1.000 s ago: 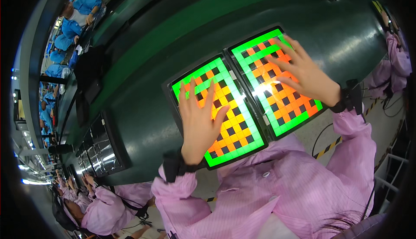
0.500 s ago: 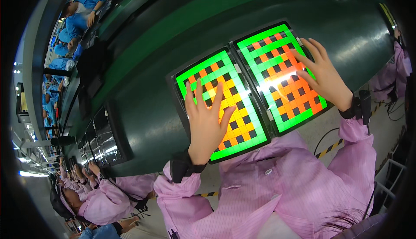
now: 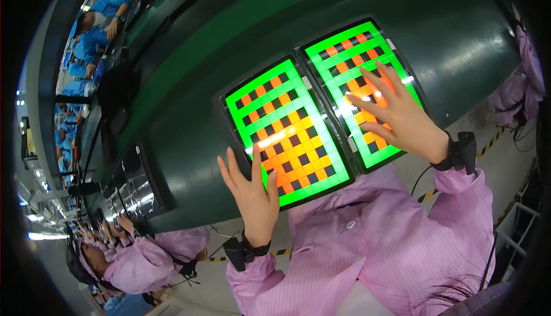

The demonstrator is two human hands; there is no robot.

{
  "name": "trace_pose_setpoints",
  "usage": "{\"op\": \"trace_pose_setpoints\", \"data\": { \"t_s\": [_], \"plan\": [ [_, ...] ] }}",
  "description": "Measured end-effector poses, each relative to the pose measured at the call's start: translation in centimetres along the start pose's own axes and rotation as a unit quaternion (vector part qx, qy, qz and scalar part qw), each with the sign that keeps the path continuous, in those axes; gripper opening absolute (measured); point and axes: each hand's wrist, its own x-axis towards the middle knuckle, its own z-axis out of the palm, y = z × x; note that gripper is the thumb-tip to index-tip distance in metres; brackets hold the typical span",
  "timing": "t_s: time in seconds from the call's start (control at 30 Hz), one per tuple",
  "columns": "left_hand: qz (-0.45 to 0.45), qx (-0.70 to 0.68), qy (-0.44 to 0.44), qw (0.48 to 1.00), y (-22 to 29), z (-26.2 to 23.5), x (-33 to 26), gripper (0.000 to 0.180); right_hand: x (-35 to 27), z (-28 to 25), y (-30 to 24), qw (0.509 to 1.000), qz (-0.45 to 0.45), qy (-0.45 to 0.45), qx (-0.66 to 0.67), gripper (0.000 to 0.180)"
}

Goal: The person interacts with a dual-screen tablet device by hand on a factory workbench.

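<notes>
Two black-framed tablets with lit screens lie side by side on the dark green table. Both the left tablet [image 3: 295, 135] and the right tablet [image 3: 338, 66] show a green border and a grid of orange and black squares. My left hand [image 3: 252, 201] is at the lower left edge of the left tablet, fingers spread, fingertips partly over its rim. Over the right tablet, my right hand [image 3: 407, 118] spreads its fingers across the screen and hides part of it. Whether the fingertips touch the glass, I cannot tell. Neither hand holds anything.
Several dark, glossy panels [image 3: 135, 184] lie farther left on the table [image 3: 189, 161]. A co-worker in pink [image 3: 152, 258] sits at the left. People in blue [image 3: 106, 18] work beyond the table, and another pink sleeve [image 3: 525, 75] shows at the right.
My left hand has moved down and left off the left screen's middle. My right hand has shifted leftward and down over the right screen. Yellow squares on the left tablet now look orange.
</notes>
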Motion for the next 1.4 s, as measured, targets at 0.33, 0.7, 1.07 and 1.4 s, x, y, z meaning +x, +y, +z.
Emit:
{"op": "trace_pose_setpoints", "data": {
  "t_s": [0.33, 0.7, 1.07, 1.4],
  "plan": [
    [0.165, -0.006, -0.034, 0.986, 5.5, 1.8, 3.9, 0.051, -4.6, -1.4, 2.5, 0.979, 0.181, 0.063, -0.072, 0.047],
    [-0.033, 0.017, 0.023, 0.999, 2.5, 0.6, -3.4, 0.049, -3.4, -0.1, -2.0, 0.999, 0.037, 0.013, 0.03, 0.045],
    [0.079, 0.008, -0.005, 0.997, 7.5, 2.7, -0.6, 0.061, -7.5, -1.4, 0.9, 0.974, 0.202, 0.092, -0.045, 0.044],
    [-0.052, -0.036, 0.046, 0.997, 4.3, 1.2, -5.6, 0.056, -6.0, 0.4, -3.5, 0.996, 0.021, 0.042, 0.07, 0.048]
  ]
}}
